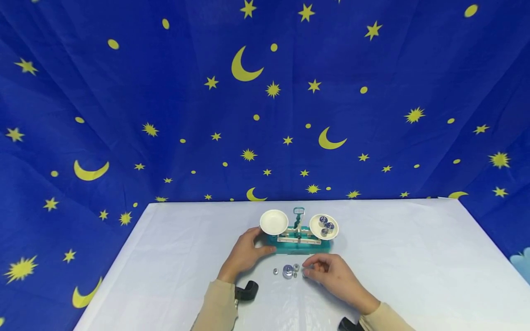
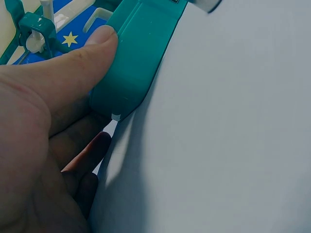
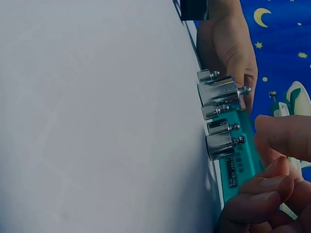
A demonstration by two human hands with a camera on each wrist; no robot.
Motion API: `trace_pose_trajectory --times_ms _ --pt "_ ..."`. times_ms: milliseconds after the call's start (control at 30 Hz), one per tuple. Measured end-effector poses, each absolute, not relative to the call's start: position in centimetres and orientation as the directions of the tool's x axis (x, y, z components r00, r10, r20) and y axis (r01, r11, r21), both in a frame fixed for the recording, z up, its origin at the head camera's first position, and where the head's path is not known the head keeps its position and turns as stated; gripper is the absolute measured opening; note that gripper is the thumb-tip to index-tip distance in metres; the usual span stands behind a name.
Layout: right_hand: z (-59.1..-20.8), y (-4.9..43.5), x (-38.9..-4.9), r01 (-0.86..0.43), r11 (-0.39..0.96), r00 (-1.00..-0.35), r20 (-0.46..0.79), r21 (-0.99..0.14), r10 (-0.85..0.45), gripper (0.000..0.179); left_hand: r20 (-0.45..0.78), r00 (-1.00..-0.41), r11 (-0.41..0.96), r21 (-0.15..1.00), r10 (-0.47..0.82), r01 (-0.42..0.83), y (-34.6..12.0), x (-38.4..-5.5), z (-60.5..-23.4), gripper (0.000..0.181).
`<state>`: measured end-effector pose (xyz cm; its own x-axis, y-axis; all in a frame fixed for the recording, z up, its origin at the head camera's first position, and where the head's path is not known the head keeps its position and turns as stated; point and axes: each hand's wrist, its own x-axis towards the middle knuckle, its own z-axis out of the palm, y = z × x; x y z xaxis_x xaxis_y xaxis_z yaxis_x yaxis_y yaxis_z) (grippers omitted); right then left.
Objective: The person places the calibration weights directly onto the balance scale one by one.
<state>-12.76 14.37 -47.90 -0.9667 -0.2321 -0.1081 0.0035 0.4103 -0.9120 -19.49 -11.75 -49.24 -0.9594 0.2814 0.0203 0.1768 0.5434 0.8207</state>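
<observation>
A teal balance scale (image 1: 300,248) with two white pans stands on the table. At its left end my left hand (image 1: 245,253) grips the base, thumb on the front face in the left wrist view and the other fingers around the end. Three metal weights (image 1: 325,225) sit in the right pan (image 1: 335,234); the left pan (image 1: 274,222) holds nothing. Several more weights stand before the base, among them a large one (image 3: 221,92). My right hand (image 1: 335,276) hovers beside the rightmost weight (image 3: 221,147), fingers loosely bent and nothing visible between them.
White cloth covers the table (image 1: 414,257). Behind it hangs a blue curtain (image 1: 290,110) with yellow stars and moons. Black wrist-camera mounts (image 1: 247,291) sit at both wrists.
</observation>
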Motion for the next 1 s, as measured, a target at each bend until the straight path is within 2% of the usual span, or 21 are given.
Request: trace_pose_trajectory --times_ms 1000 --pt "-48.19 14.71 -12.96 -0.024 0.442 -0.939 -0.131 -0.897 -0.318 0.017 0.022 -0.959 0.556 0.811 0.282 0.181 -11.69 -19.49 -49.27 0.068"
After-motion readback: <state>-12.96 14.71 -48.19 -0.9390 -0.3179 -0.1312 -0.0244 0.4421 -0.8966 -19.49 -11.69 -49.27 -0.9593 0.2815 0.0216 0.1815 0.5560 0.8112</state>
